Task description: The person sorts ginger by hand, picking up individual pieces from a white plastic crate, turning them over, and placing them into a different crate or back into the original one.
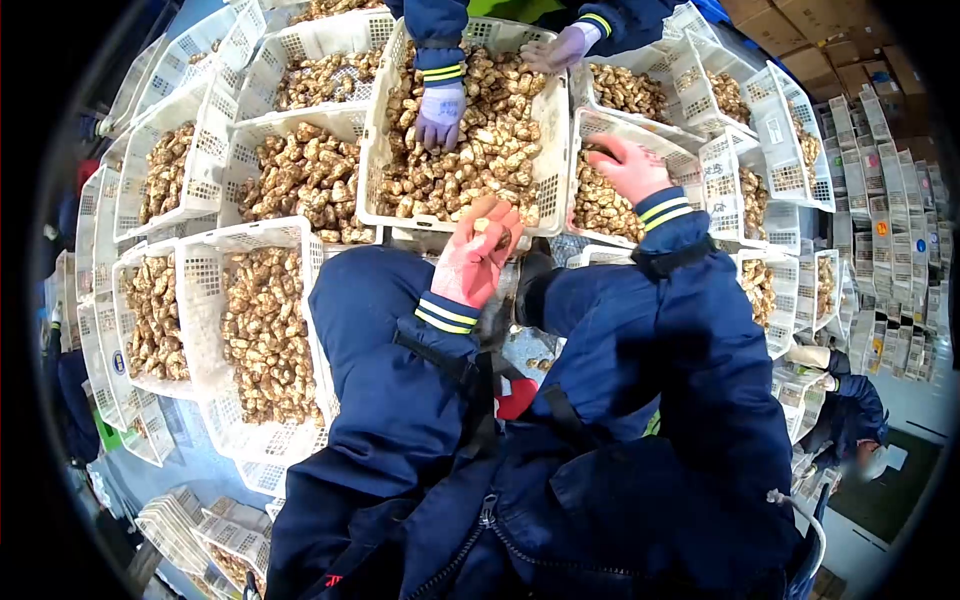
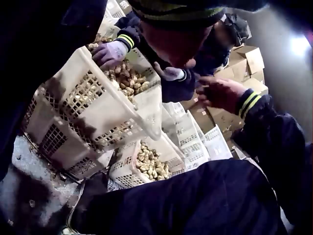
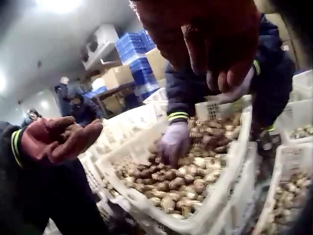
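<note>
A white plastic crate (image 1: 553, 215) full of knobbly brown-and-cream tubers (image 1: 500, 120) stands before the knees. At its near edge my left hand (image 1: 470, 262), in a pink glove, is turned palm up with fingers curled round a few tubers (image 3: 64, 129). My right hand (image 1: 635, 172), gloved alike, hangs over a smaller crate (image 1: 655, 128) of tubers on the right. In the right wrist view its fingers (image 3: 195, 49) droop loosely. Across the big crate, another person's lilac-gloved hand (image 1: 440, 115) reaches into the tubers; their other hand (image 1: 562, 50) is at the far right corner.
More tuber-filled crates stand left (image 1: 210, 300) and right (image 1: 765, 225), packed close together. Tall rows of stacked crates (image 1: 885, 220) line the far right. Cardboard boxes (image 1: 800, 45) and blue crates (image 3: 134, 49) are behind. Another person (image 1: 845, 410) works at lower right.
</note>
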Demonstrator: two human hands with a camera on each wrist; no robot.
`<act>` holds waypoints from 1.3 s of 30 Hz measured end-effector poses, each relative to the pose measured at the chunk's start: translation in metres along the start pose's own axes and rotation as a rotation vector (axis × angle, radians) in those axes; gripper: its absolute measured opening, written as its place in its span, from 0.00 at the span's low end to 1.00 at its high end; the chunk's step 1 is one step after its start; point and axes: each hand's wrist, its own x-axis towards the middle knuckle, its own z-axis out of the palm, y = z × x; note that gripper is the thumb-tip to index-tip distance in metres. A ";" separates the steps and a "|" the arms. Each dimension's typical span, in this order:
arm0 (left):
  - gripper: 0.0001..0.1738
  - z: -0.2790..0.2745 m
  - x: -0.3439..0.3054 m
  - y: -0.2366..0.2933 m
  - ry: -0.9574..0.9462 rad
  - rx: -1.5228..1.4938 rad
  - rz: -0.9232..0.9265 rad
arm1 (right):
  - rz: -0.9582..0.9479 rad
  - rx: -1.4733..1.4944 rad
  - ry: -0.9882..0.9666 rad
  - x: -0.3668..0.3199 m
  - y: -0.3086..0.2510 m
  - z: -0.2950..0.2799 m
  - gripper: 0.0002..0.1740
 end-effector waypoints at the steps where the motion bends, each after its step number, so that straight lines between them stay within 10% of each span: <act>1: 0.28 -0.001 0.002 0.001 0.015 0.021 0.021 | -0.026 0.036 0.015 0.002 -0.007 0.011 0.20; 9: 0.26 0.002 0.009 0.011 0.157 -0.042 0.081 | -0.063 0.678 -0.352 -0.017 -0.059 0.096 0.26; 12: 0.33 -0.008 0.013 0.013 -0.102 -0.162 0.015 | -0.327 0.153 -0.078 -0.018 -0.059 0.116 0.25; 17: 0.33 0.000 0.007 0.015 0.219 -0.148 0.038 | 0.146 1.266 -0.366 -0.006 -0.030 0.101 0.25; 30: 0.21 -0.024 -0.005 0.011 0.385 -0.002 0.021 | 0.249 1.690 -0.057 0.032 -0.016 0.093 0.20; 36: 0.23 -0.022 -0.005 0.010 0.311 0.019 -0.024 | 0.178 1.362 0.230 0.045 -0.025 0.077 0.20; 39: 0.25 -0.020 -0.005 0.006 0.360 0.074 -0.072 | -0.012 1.106 -0.301 0.028 -0.098 0.104 0.25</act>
